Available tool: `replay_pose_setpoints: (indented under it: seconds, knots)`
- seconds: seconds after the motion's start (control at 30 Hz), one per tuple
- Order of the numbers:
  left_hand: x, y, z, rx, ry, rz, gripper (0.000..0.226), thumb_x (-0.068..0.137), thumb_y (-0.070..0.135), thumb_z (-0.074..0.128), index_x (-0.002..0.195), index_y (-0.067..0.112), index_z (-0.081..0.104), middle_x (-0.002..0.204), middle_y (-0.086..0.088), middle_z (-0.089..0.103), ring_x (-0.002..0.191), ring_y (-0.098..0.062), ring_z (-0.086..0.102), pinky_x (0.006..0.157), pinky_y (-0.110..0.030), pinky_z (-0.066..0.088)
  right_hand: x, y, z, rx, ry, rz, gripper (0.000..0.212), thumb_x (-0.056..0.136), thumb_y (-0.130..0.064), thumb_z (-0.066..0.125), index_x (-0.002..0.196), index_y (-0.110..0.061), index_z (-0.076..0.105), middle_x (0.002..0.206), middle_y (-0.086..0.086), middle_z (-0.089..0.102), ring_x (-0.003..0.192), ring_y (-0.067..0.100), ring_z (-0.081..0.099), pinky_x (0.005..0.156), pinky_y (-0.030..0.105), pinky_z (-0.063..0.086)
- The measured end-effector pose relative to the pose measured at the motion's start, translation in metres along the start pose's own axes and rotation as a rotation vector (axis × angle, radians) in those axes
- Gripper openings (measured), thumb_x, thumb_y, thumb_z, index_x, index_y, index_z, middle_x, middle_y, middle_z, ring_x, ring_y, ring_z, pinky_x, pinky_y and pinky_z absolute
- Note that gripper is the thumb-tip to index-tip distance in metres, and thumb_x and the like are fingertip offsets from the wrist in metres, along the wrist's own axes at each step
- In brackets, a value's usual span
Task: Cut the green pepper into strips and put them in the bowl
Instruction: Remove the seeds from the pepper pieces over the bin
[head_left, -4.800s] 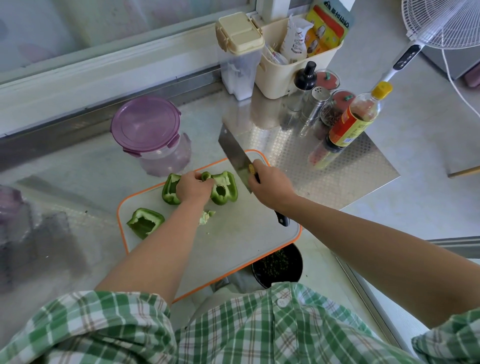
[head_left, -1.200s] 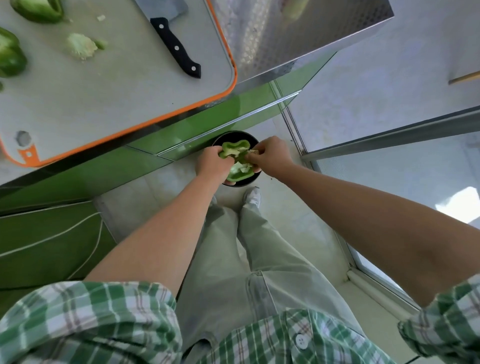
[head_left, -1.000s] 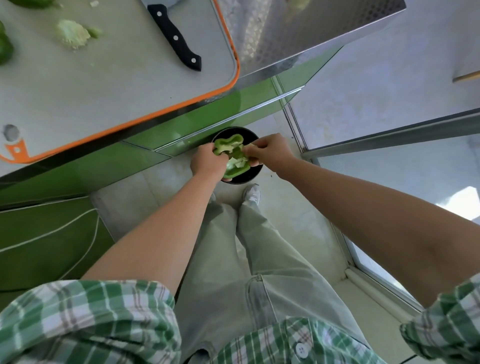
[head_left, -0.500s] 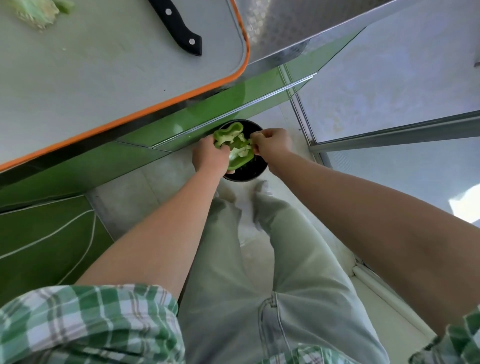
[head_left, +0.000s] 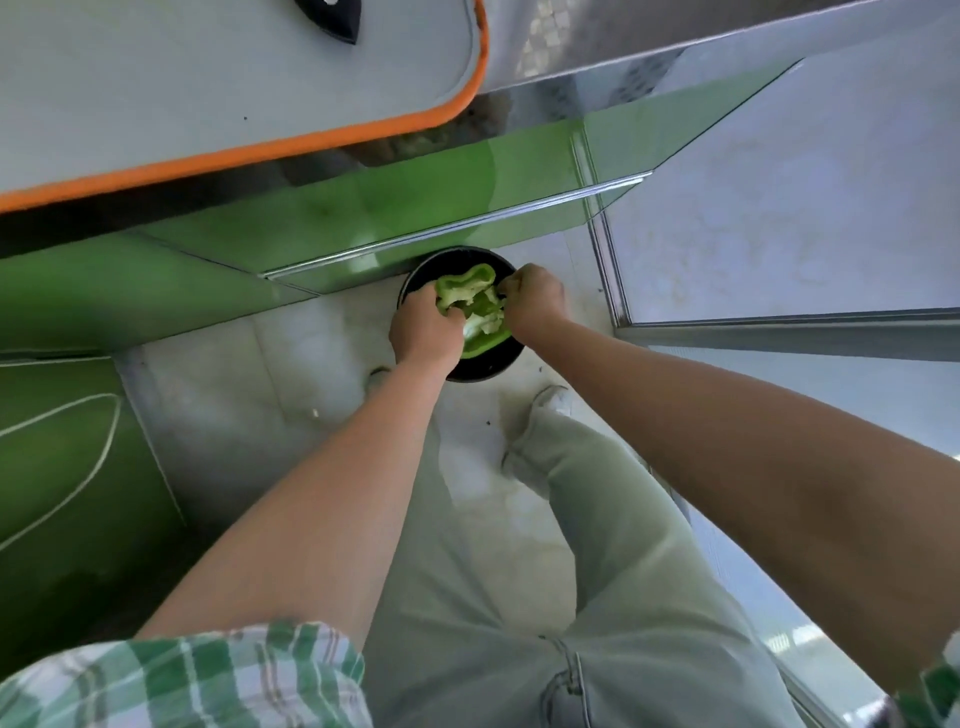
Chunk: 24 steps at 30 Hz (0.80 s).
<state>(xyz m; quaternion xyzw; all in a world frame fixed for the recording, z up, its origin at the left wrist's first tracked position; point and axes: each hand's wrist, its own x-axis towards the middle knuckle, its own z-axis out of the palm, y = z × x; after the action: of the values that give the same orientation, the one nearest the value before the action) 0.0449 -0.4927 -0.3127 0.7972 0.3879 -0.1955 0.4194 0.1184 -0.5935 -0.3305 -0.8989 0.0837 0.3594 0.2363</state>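
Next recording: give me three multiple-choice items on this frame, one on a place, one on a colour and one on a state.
1. Where is the pepper piece?
A. flat on the floor
B. over the black container
C. on the counter top

2. What colour is the rim of the cutting board?
A. blue
B. white
C. orange

3. How is the pepper piece held?
A. by the left hand and the right hand together
B. by one hand only
C. by no hand

Answers:
1 B: the green piece hangs within the outline of the round dark container, which stands on the floor.
2 C: an orange band runs along the board's edge.
3 A: the left hand's fingers curl round its left side and the right hand's fingers pinch its right side.
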Motion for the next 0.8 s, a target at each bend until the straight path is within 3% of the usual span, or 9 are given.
replay_pose_setpoints:
  seconds: [0.2, 0.37, 0.47, 0.57, 0.7, 0.8]
  knots:
    - [0.003, -0.015, 0.005, 0.017, 0.020, -0.005, 0.026, 0.093, 0.008, 0.045, 0.113, 0.009, 0.060, 0.091, -0.005, 0.060, 0.082, -0.024, 0.052, 0.068, -0.030, 0.038, 0.019, 0.011, 0.008, 0.110, 0.042, 0.072, 0.022, 0.096, -0.010, 0.047, 0.109, -0.008, 0.065, 0.108, 0.010, 0.067, 0.098, 0.026, 0.061, 0.080, 0.031, 0.049]
    - [0.011, -0.035, 0.006, -0.134, -0.039, -0.111, 0.026, 0.092, 0.016, 0.046, 0.110, 0.007, 0.060, 0.091, -0.011, 0.061, 0.079, -0.030, 0.056, 0.069, -0.038, 0.050, 0.023, 0.020, 0.006, 0.136, -0.046, -0.059, 0.026, 0.096, -0.018, 0.049, 0.108, -0.009, 0.071, 0.090, 0.009, 0.066, 0.070, 0.020, 0.057, 0.063, 0.032, 0.051]
    - [0.014, -0.037, 0.008, -0.248, -0.096, -0.156, 0.032, 0.081, 0.027, 0.047, 0.103, 0.009, 0.061, 0.079, -0.009, 0.056, 0.070, -0.028, 0.050, 0.061, -0.038, 0.044, 0.021, 0.021, 0.011, 0.091, -0.111, -0.130, 0.027, 0.096, -0.017, 0.050, 0.114, -0.012, 0.069, 0.111, 0.010, 0.068, 0.081, 0.019, 0.059, 0.076, 0.030, 0.050]
    - [0.016, -0.039, 0.009, -0.273, -0.142, -0.180, 0.023, 0.081, 0.025, 0.048, 0.092, 0.007, 0.058, 0.074, -0.007, 0.052, 0.063, -0.027, 0.048, 0.055, -0.032, 0.040, 0.021, 0.024, 0.012, 0.049, -0.126, -0.196, 0.030, 0.094, -0.008, 0.048, 0.113, -0.014, 0.070, 0.124, 0.003, 0.064, 0.072, 0.008, 0.052, 0.072, 0.018, 0.045]
    - [0.017, -0.037, 0.010, -0.296, -0.173, -0.184, 0.014, 0.087, 0.019, 0.051, 0.092, 0.009, 0.059, 0.075, -0.007, 0.056, 0.057, -0.023, 0.050, 0.050, -0.027, 0.039, 0.021, 0.026, 0.009, 0.142, -0.173, -0.198, 0.021, 0.091, -0.016, 0.060, 0.108, -0.013, 0.071, 0.097, -0.001, 0.066, 0.072, 0.009, 0.055, 0.067, 0.020, 0.045]
    - [0.015, -0.032, 0.013, -0.317, -0.207, -0.166, 0.013, 0.087, 0.017, 0.053, 0.091, 0.009, 0.061, 0.076, -0.007, 0.057, 0.059, -0.022, 0.051, 0.051, -0.027, 0.043, 0.022, 0.027, 0.014, 0.150, -0.310, -0.184, 0.031, 0.080, -0.025, 0.074, 0.107, -0.012, 0.065, 0.091, 0.002, 0.065, 0.081, 0.020, 0.059, 0.076, 0.032, 0.051]
